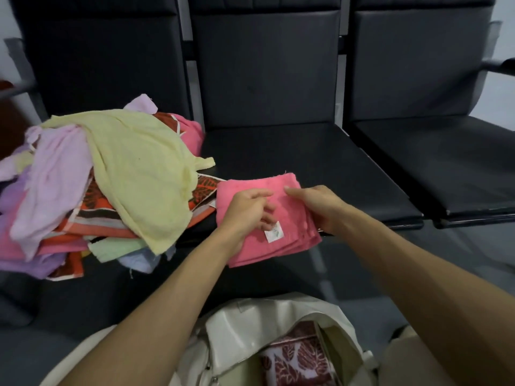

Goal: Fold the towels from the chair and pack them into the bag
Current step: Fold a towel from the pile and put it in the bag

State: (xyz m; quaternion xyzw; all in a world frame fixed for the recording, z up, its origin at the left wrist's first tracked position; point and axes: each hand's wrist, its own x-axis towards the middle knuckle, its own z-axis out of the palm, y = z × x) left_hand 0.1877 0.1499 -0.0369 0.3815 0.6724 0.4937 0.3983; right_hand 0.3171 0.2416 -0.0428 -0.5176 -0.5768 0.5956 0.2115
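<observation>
A folded pink towel (289, 235) with a small white label lies at the front edge of the middle black seat (306, 157), partly hanging over it. My left hand (248, 210) grips its left side, fingers curled over the cloth near the label. My right hand (317, 204) holds its right side, thumb stretched across the top. On the left seat is a loose pile of towels (111, 185), yellow on top, with lilac, orange patterned, green and pink ones under it. Below, an open cream bag (250, 330) holds a folded red leaf-patterned towel (298, 360).
Three black padded seats stand in a row with upright backs; the right seat (446, 162) bears nothing. A metal armrest (498, 65) sticks out at the far right. The grey floor (390, 274) shows under the seats.
</observation>
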